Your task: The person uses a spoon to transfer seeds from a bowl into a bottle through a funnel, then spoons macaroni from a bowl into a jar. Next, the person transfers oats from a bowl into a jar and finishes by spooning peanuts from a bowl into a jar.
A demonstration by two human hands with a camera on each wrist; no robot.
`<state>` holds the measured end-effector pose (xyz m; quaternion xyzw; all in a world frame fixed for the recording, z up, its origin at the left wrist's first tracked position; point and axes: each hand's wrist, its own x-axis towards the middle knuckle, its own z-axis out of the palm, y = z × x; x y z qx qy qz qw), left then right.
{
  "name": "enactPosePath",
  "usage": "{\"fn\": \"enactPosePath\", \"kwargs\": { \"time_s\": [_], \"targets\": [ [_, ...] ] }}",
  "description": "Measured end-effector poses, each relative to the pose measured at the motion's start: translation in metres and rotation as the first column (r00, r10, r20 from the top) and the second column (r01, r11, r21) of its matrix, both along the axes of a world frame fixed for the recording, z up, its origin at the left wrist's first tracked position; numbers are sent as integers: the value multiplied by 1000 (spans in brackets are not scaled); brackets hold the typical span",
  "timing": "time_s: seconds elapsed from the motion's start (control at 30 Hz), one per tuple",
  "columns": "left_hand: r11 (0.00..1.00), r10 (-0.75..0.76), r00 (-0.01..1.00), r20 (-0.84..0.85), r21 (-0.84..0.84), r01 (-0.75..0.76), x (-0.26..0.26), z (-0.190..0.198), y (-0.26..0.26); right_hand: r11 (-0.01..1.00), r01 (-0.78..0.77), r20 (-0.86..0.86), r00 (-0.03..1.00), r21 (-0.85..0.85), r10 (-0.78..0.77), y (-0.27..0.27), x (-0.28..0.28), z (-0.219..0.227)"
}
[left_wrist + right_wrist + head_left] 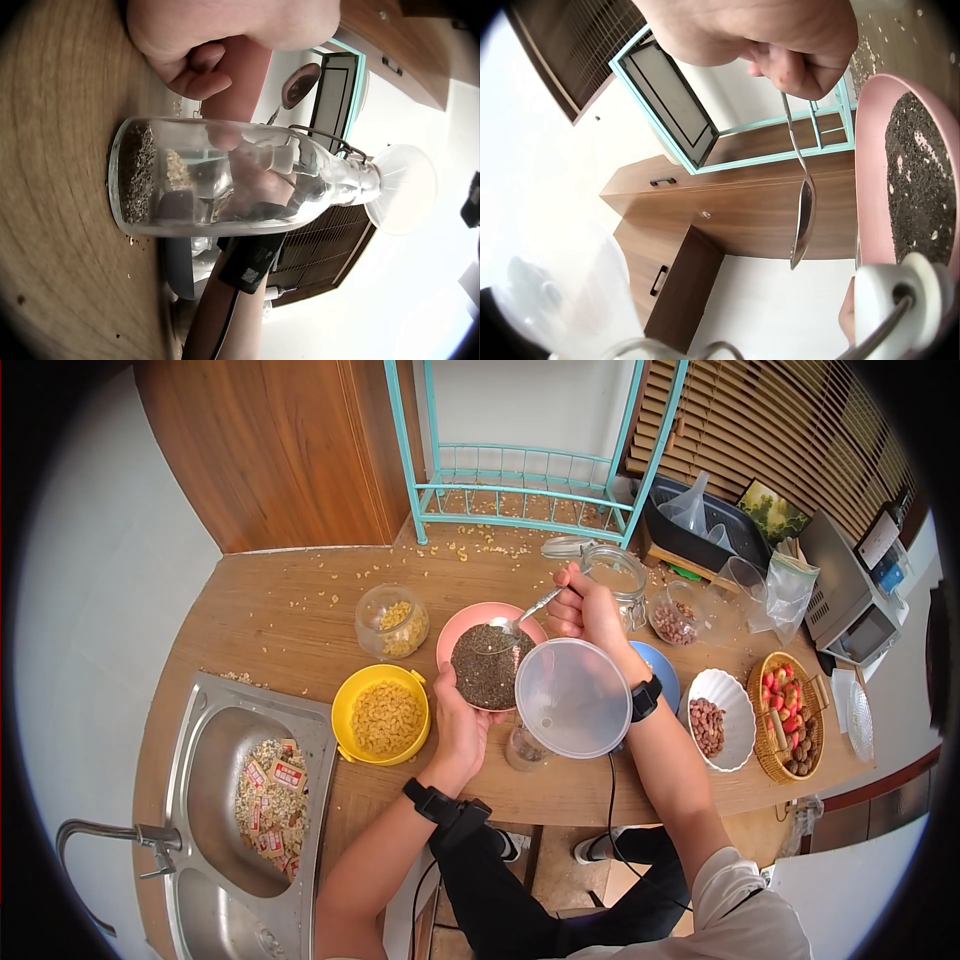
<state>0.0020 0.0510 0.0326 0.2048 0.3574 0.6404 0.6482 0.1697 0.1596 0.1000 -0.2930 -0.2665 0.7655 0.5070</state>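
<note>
Pink bowl [447, 637] is the reference, on the bench [290, 650], dark grainy stuff [480, 675] inside. Left hand [462, 730] grips its near side, thumb up at the rim. Right hand [590, 605] holds a metal spoon [540, 603] by the handle, fingers curled round it, spoon head over the bowl. Right wrist view has the spoon nearly edge-on; looks like a few dark bits on it, can't be sure of the load. Glass bottle [240, 180] stands upright just beside the bowl, near right side, a layer of dark grains [140, 176] at its bottom. Clear funnel [573, 698] sits in its neck and blocks much of the bottle from above. White stopper [881, 300] hangs on its wire, overlapping the bowl's edge in right wrist view. Left of the bowl: yellow bowl [343, 710] of macaroni, with a round glass jar [375, 600] of macaroni beyond it. Sink [205, 760] further left, grains and labelled packets in it. Right of the bowl: blue plate [658, 662] partly behind the right forearm, then white fluted bowl [737, 700] with reddish-brown pieces, then wicker basket [822, 730] of red and brown items. Clip-top jar [628, 580] is beyond the bowl to the right, partly hidden by the right hand. Teal rack [520, 515] stands beyond the bowl, pale bits scattered around its base.
</note>
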Motion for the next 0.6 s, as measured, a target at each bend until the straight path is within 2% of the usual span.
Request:
{"fn": "enactPosePath", "kwargs": {
  "time_s": [0.43, 0.5, 0.6],
  "targets": [
    [1000, 9, 1000, -7, 21, -9, -1, -1, 0, 1000, 0, -52, 999, -1, 0, -1, 0, 0],
    [1000, 12, 1000, -15, 21, -11, 0, 0, -1, 999, 40, 28, 999, 34, -41, -2, -1, 0],
    [1000, 13, 1000, -20, 14, -13, 0, 0, -1, 997, 33, 18, 999, 66, -35, -2, 0, -1]
  ]
}}
